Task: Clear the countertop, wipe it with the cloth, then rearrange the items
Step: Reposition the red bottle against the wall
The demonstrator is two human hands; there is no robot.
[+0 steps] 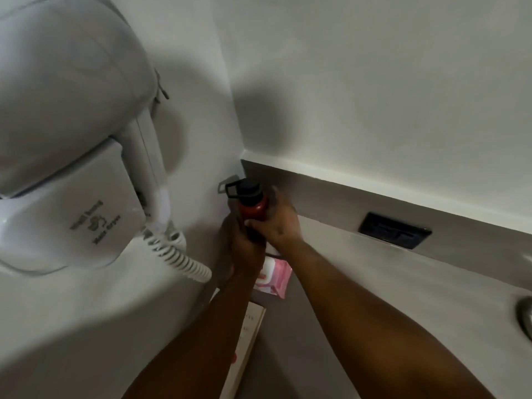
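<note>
A red bottle with a black cap and loop handle stands in the far left corner of the grey countertop. My right hand grips its body from the right. Low on the bottle, my left hand wraps around it from the left. A pink wipes pack lies on the counter just below the hands, partly hidden by my left forearm. A pale book lies along the left wall nearer me, mostly under that arm. No cloth is in view.
A white wall-mounted hair dryer with a coiled cord juts out at the left, close to my left arm. A black socket plate sits in the grey backsplash. A metal fitting shows at the right edge.
</note>
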